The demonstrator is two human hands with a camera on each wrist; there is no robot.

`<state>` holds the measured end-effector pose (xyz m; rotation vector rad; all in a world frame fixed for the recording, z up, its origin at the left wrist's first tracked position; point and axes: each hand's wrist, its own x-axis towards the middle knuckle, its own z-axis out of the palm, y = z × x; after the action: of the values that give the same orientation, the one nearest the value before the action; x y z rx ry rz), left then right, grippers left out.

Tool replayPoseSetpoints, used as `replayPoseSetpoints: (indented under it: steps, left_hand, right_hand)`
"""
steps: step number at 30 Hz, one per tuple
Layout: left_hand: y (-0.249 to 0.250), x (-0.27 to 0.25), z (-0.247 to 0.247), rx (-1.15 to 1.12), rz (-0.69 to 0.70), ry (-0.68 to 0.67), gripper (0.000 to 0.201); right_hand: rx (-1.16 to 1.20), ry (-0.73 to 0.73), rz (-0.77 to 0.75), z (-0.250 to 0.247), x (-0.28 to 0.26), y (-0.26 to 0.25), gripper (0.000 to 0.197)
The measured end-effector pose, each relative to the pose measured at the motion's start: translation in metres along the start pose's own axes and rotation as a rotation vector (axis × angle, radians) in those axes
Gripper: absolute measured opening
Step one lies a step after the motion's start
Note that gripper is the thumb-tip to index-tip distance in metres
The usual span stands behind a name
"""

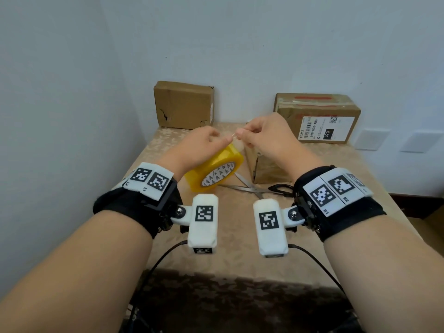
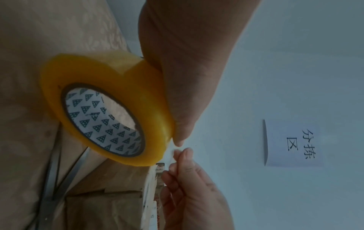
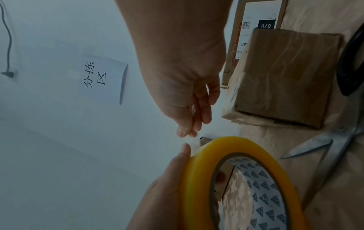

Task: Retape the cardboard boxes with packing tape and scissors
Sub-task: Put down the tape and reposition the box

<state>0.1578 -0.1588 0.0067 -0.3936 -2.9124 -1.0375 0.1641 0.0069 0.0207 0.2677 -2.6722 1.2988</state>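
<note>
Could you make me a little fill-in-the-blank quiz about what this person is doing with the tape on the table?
1. The left hand holds the roll of tape, whose colour is ____.
2. The right hand pinches the tape's loose ____.
3. The scissors lie on the table with their blades ____.
4. The number of cardboard boxes on the table is ____.

Missing words: yellow; end; open; three

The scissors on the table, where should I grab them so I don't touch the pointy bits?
Probably take the scissors by the black handle loops, coming in from the right, nearest the right hand. The metal blades lie open in a V pointing left toward the tape roll, so reaching from that side would meet the tips first. They lie flat on the table, so slide fingers into the loops from above.
</note>
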Motion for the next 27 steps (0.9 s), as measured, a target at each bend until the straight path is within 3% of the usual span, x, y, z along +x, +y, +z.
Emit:
replayPoseSetpoints:
  steps: [5,12,16,21,27]
  left_hand:
    - [-0.004,-0.002,-0.004,-0.177,-0.076,-0.129,0.044]
    - [0.011,0.004,-0.005,-0.211,-0.057,-0.102,0.049]
    - [0.023,0.009,-0.009,-0.229,0.004,-0.05,0.038]
    - [0.029,0.018,-0.006,0.047,0.079,0.015,0.048]
    - [0.036,0.024,0.005,0.311,0.103,-0.02,0.05]
  right_hand:
    - [0.011,0.082,0.037,-0.001,0.006,0.006,0.017]
    - [0.035,0.211,0.062,-0.02,0.004,0.015,0.017]
    - [0.046,0.251,0.096,-0.029,0.0,0.023,0.02]
    - [-0.003,0.285,0.14,-0.034,-0.005,0.029,0.026]
    - [-0.07,0.271,0.197,-0.044,-0.009,0.039,0.026]
